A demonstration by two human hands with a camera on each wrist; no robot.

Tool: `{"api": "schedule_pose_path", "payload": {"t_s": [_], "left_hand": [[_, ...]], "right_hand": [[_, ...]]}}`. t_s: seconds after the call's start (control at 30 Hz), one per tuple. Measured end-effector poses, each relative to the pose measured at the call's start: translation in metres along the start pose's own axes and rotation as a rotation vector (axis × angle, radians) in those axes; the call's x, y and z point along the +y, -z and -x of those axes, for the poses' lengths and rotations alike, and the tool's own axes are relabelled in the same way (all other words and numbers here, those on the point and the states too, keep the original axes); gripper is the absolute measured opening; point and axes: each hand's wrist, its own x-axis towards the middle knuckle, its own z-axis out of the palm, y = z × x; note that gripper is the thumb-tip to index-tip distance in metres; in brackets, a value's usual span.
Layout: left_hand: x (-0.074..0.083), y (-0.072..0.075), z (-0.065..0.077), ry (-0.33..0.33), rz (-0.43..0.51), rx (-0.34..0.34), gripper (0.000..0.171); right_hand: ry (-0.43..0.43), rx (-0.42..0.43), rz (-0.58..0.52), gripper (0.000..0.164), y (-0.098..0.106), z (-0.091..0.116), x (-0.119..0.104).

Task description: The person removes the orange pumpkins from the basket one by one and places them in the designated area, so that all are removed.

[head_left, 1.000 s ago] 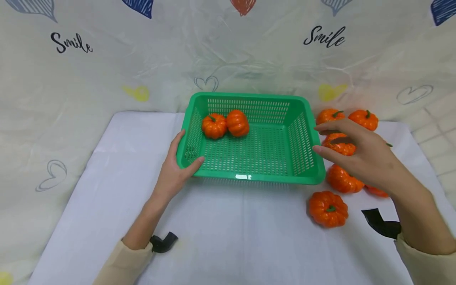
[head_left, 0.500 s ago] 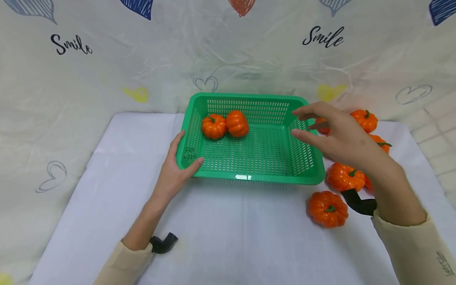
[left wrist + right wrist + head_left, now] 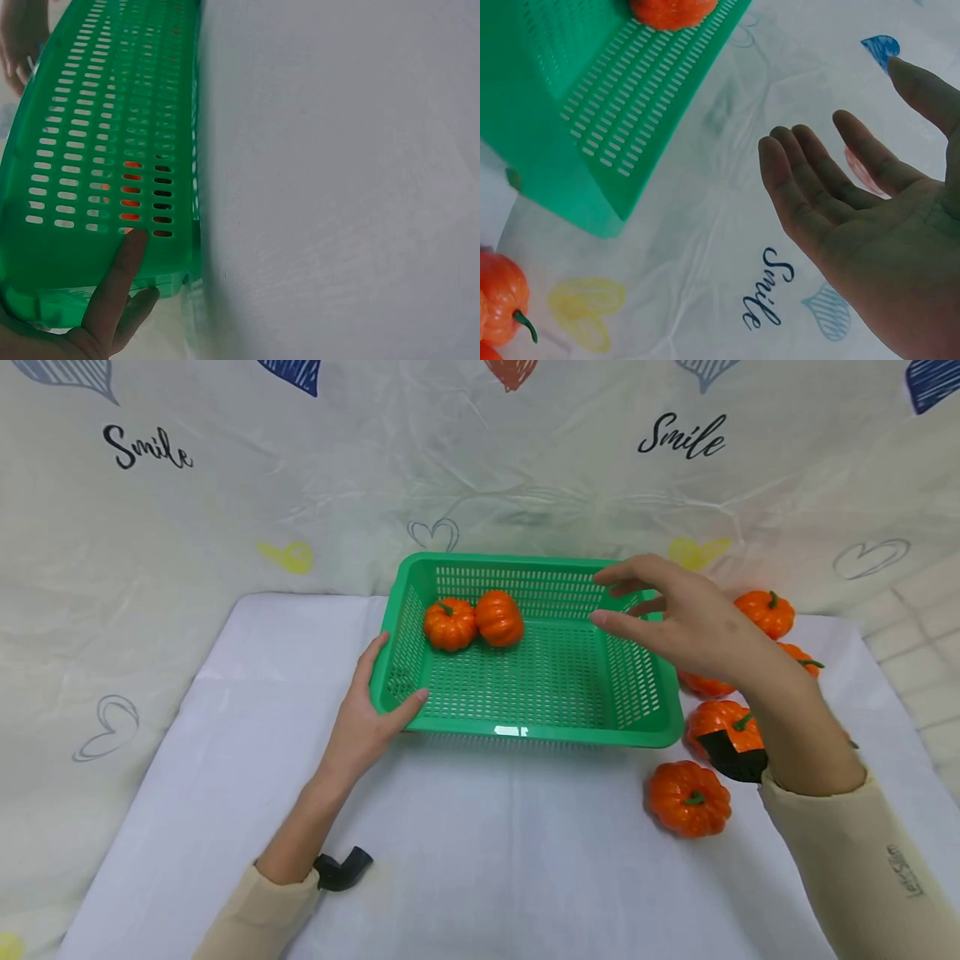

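A green plastic basket (image 3: 525, 733) with slotted walls stands on the white cloth. Two small orange pumpkins (image 3: 450, 625) lie side by side in its left back part. My left hand (image 3: 367, 718) grips the basket's front left corner, thumb along the front and fingers at the left side; the left wrist view has the thumb (image 3: 120, 285) against the slotted wall. Over the basket's right end hovers my right hand (image 3: 675, 614), fingers spread and loosely bent. Its palm (image 3: 907, 277) shows nothing held in the right wrist view.
Several more orange pumpkins lie right of the basket, among them a front one (image 3: 690, 799) and a back one (image 3: 765, 612); my right hand and forearm partly cover this group. A printed sheet (image 3: 525, 468) rises behind the table.
My right hand has moved left and away from me, from over the loose pumpkins to above the basket's right end. My left hand, the basket and the pumpkins inside have stayed put.
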Motion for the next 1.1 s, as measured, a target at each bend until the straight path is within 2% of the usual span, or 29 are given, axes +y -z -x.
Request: {"api": "schedule_pose_path", "payload": {"t_s": [0.33,1.1], "left_hand": [[-0.001,0.000,0.000,0.007,0.013,-0.001,0.090],[0.001,0.001,0.000,0.008,0.015,-0.002,0.090]], "right_hand": [[-0.007,-0.017,0.013,0.056,-0.002,-0.018,-0.010],[0.047,-0.033,-0.061,0.047,-0.024,-0.054,-0.008]]}}
